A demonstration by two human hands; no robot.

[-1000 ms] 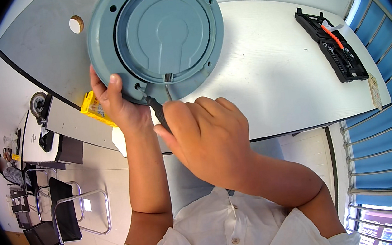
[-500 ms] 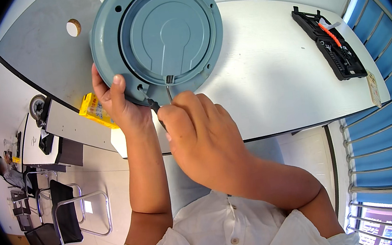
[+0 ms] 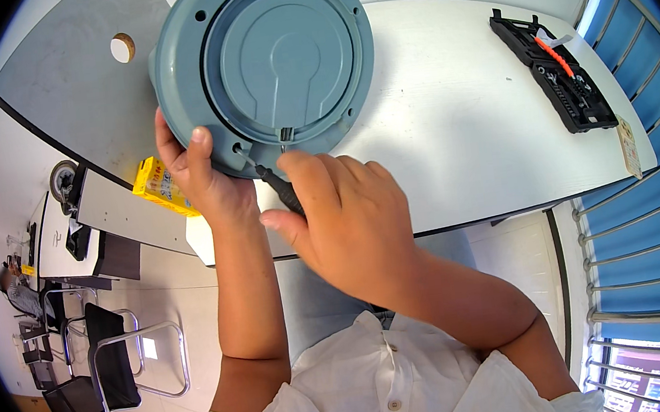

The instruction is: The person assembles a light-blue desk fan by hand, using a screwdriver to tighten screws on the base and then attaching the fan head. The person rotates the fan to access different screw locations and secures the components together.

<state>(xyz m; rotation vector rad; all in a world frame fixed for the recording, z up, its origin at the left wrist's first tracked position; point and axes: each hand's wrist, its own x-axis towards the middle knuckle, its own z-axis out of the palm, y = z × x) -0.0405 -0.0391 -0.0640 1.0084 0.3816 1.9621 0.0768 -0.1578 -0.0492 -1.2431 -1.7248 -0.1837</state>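
Note:
A round blue-grey plastic base [image 3: 288, 74] of some appliance, underside toward me, is tilted up over the table. My left hand [image 3: 210, 170] grips its lower left rim, thumb on the face and fingers behind. A screwdriver [image 3: 282, 191] with a black handle rests in my right hand [image 3: 355, 219], its thumb lifted away from the handle. The shaft slants up left, and its tip is at or in the screw hole near my left thumb. A short cord [image 3: 284, 148] comes out of the base at its lower edge, partly behind my right fingers.
On the white table [image 3: 452, 145], an opened black tool case [image 3: 563, 85] lies at the right with an orange-handled tool [image 3: 554, 55] on it. A yellow box [image 3: 161, 187] sits left of my wrist. Chairs [image 3: 113, 357] and a seated person [image 3: 21, 291] are farther left.
My right thumb has come away from the screwdriver handle, and the hand has rolled open and shifted slightly right. More of the handle shows. The base and my left hand are nearly still.

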